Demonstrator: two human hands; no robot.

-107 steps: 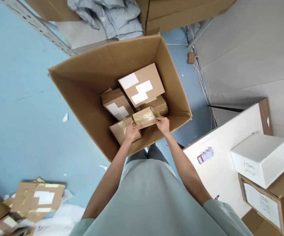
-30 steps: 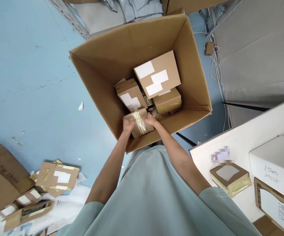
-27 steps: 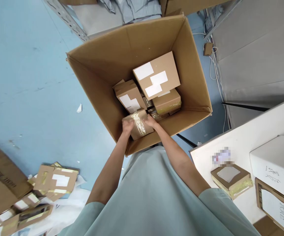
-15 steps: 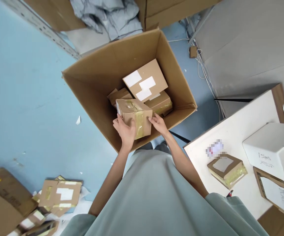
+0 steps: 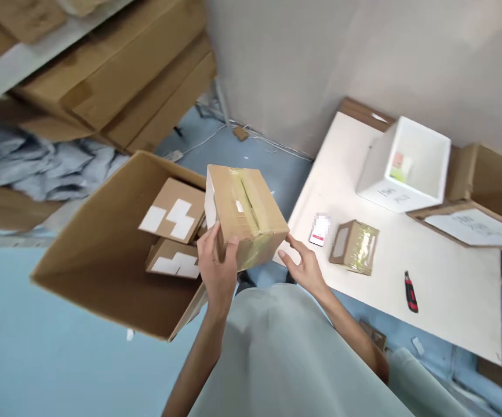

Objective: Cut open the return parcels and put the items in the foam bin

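Far left: grey crumpled plastic bags (image 5: 37, 165) lay heaped under flat, stacked cardboard sheets (image 5: 116, 87). Below them stood a large open carton (image 5: 103, 272) of plain brown corrugated board, matte, on the blue floor; inside it two smaller parcels (image 5: 173, 209) showed rectangular white labels.

Left hand (image 5: 218, 272) was clasped on the near lower edge of the small taped box (image 5: 244, 214), fingers curled up its left face. The box was a squat brown cardboard cuboid, tilted, held in the air above the carton's right rim and just left of the bench. Glossy clear tape ran along its top seam and wrapped one end, slightly yellowish and wrinkled.

Right hand (image 5: 303, 267) was spread, fingertips touching the box's lower right corner, not closed around it.

Right: white smooth bench (image 5: 442, 289) carried a small tape-wrapped packet (image 5: 355, 246), a red-and-black utility knife (image 5: 411, 291) and an open white foam box (image 5: 403, 165).
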